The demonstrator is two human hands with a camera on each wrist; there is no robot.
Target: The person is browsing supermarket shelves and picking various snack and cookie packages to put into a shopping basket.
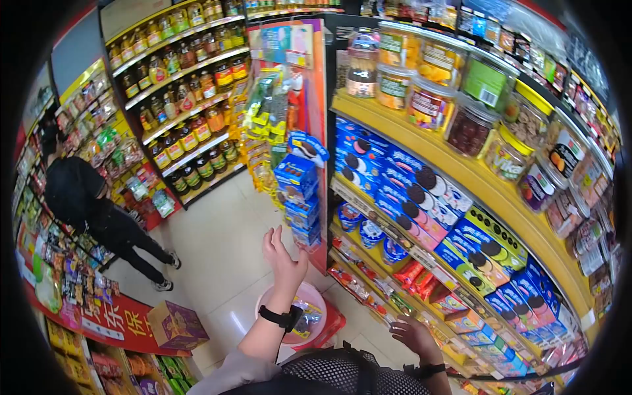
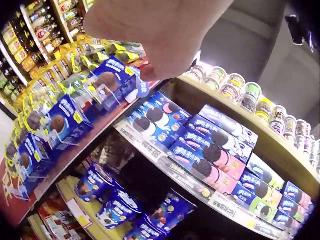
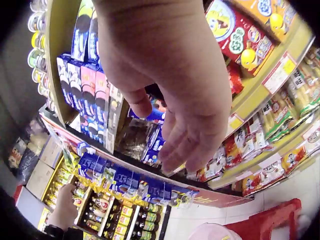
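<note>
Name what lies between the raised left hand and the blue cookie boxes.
Nothing: head view shows a bare gap between the left hand and blue cookie boxes.

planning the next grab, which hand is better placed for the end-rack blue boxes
Left, probably: the left hand is open just below the blue boxes; the right hand is low, below the red packs.

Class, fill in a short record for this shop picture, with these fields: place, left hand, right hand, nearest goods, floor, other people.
place: shop aisle beside a yellow shelf
left hand: left hand raised, fingers relaxed, holding nothing
right hand: right hand low by the bottom shelves, open, empty
nearest goods: blue biscuit boxes
floor: pink tub and red stool below the left arm
other people: person in black at the far shelves
</note>
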